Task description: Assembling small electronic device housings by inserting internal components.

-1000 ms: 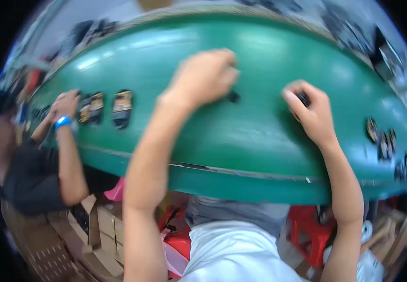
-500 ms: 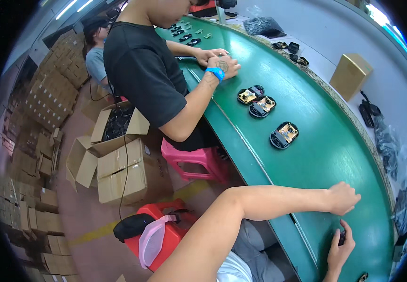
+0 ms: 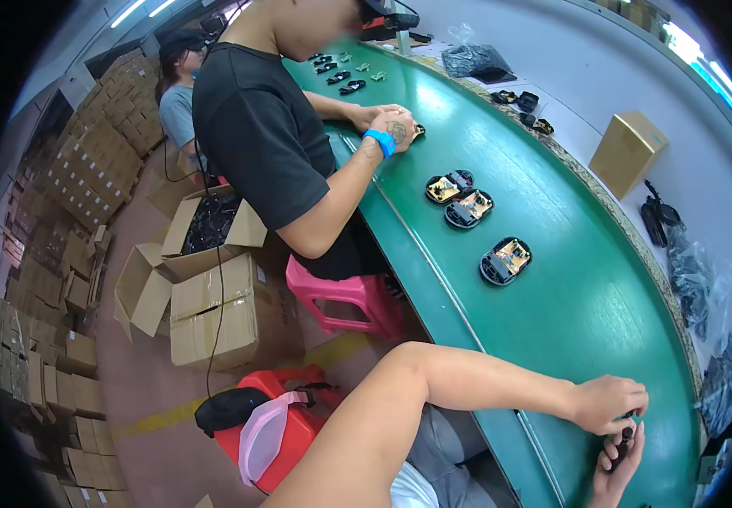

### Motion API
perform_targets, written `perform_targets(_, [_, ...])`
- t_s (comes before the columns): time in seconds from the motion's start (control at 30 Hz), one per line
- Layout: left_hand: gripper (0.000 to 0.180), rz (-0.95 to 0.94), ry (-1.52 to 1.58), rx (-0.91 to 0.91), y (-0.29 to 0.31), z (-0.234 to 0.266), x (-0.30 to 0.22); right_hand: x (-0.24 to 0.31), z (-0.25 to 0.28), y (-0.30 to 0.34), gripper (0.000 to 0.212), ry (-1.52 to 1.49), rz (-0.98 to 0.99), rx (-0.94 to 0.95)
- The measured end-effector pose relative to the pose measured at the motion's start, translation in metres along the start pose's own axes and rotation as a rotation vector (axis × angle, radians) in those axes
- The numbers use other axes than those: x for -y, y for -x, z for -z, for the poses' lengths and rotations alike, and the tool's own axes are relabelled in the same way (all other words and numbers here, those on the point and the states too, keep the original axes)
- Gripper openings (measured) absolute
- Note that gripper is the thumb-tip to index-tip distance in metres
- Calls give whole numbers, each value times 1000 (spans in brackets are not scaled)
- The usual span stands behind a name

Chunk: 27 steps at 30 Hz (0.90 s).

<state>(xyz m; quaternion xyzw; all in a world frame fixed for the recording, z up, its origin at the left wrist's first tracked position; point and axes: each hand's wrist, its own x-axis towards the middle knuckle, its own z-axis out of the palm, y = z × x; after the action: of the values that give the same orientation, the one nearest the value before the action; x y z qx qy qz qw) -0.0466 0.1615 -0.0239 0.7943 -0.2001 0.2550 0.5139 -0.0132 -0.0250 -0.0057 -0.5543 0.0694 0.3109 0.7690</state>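
Note:
My left hand reaches across the green belt from the lower edge, its fingers bent together over my right hand. A dark bit shows at its fingertips, too small to name. My right hand is curled around a small black part, whose far side the fingers hide. The two hands meet near the belt's right edge. Farther up the belt lie open black oval housings with gold-coloured circuit boards: a single housing nearest me, then a second housing touching a third housing.
A co-worker in a black shirt works over the green belt at the far left. A ledge beyond it carries a cardboard box and plastic bags. Cartons, a pink stool and a red stool stand left.
My left hand has moved down to meet my right hand and the black part. The co-worker's hands have shifted slightly left. The whole view has tilted a little.

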Motion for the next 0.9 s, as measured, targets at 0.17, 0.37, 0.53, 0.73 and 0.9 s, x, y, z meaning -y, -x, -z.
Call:
perform_targets(0.17, [19,-161,-25,-54,1,-10,-10,11,11,10,32,60,-110,247])
perform_targets(0.37, [20,-100,-32,-18,3,-16,-6,15,7,9,25,37,-96,156])
perform_targets(0.53, [22,-148,-16,-56,1,-13,-8,14,-10,16,24,20,-21,39])
perform_targets(0.73, [30,-102,-11,-49,3,-8,-9,15,-19,19,27,116,-2,59])
perform_targets(0.9, [27,-121,-46,-27,2,-14,-7,15,2,16,24,84,6,196])
